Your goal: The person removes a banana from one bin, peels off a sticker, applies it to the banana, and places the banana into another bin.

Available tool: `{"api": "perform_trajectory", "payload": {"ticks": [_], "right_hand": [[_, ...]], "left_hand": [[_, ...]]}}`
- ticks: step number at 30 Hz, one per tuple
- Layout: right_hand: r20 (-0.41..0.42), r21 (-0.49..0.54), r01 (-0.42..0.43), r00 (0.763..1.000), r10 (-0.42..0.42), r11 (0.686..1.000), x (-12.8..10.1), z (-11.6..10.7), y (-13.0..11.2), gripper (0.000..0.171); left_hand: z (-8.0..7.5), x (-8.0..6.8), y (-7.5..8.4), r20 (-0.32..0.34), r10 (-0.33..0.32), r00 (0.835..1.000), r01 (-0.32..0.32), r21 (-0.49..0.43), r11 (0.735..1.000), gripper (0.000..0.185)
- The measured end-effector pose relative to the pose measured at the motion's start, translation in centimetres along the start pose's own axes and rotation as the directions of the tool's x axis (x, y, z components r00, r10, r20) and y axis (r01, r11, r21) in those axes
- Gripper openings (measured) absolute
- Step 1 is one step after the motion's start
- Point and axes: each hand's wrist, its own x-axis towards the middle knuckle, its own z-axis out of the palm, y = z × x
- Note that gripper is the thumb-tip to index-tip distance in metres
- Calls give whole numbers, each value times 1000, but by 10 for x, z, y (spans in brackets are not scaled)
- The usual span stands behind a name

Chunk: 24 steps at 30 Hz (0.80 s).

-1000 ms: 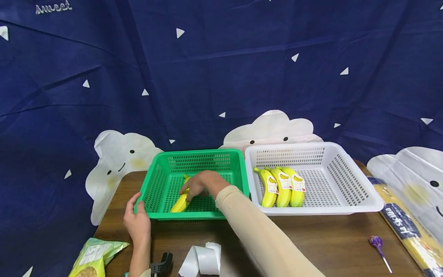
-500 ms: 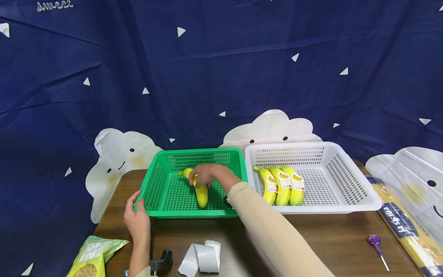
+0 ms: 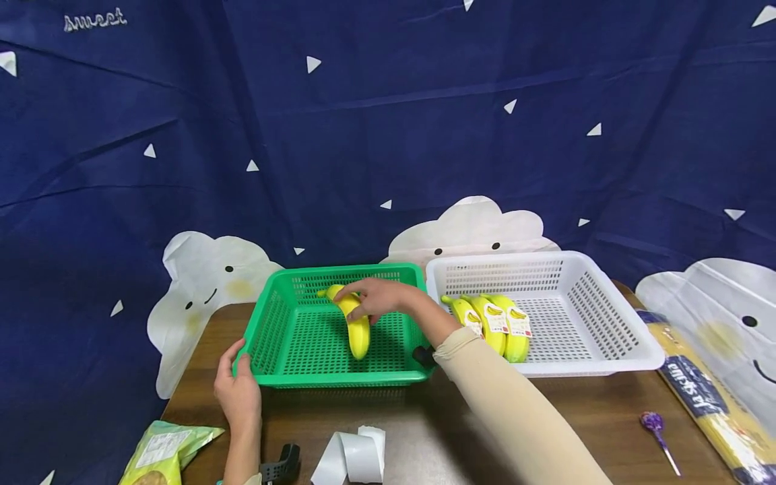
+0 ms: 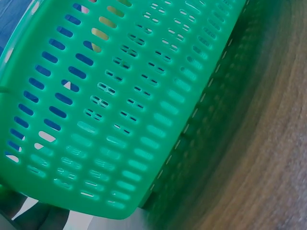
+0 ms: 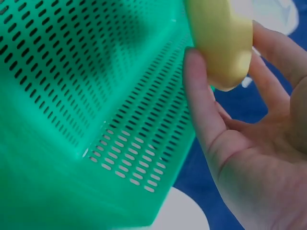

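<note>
Over the green basket point(image 3: 285, 343) my right hand point(image 3: 378, 298) grips a yellow banana point(image 3: 359, 330), its tip hanging down and its stem towards the back left. In the right wrist view the thumb and fingers of that hand point(image 5: 259, 143) pinch the banana point(image 5: 221, 45) from both sides. My left hand point(image 3: 238, 385) holds the basket's front left corner by the rim. The left wrist view shows the slotted basket wall point(image 4: 120, 115) close up, with dark fingers point(image 4: 48, 218) at its lower corner.
A white basket point(image 3: 597, 330) with three labelled bananas point(image 3: 494, 327) stands right beside the green one. On the wooden table lie a snack bag point(image 3: 160, 451), a curled white strip point(image 3: 358, 458), a purple lollipop point(image 3: 653, 423) and a pasta packet point(image 3: 697, 387). A blue curtain point(image 3: 364, 135) hangs behind.
My right hand has lifted the banana from the green basket's floor and moved it right and up, turning its tip towards the front right. My left hand stays on the basket corner.
</note>
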Motion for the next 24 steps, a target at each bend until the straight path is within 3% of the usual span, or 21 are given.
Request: {"api": "perform_trajectory", "payload": {"ticks": [8,18,24], "right_hand": [[-93,140,106,991,-94,984,-29,-12,-2,50],[-188,28,155,971,-148,987,-62,-11,-8,52],[-196,59,175,967,-161,983,-79,-5,-6,60]], "left_hand": [[0,0,0,-9,-3,1000,3,29,1000,29],[-1,-1,2,10,-1,1000,1,16,1000,31],[-1,-1,0,-1,-7,1000,7,16,1000,30]]}}
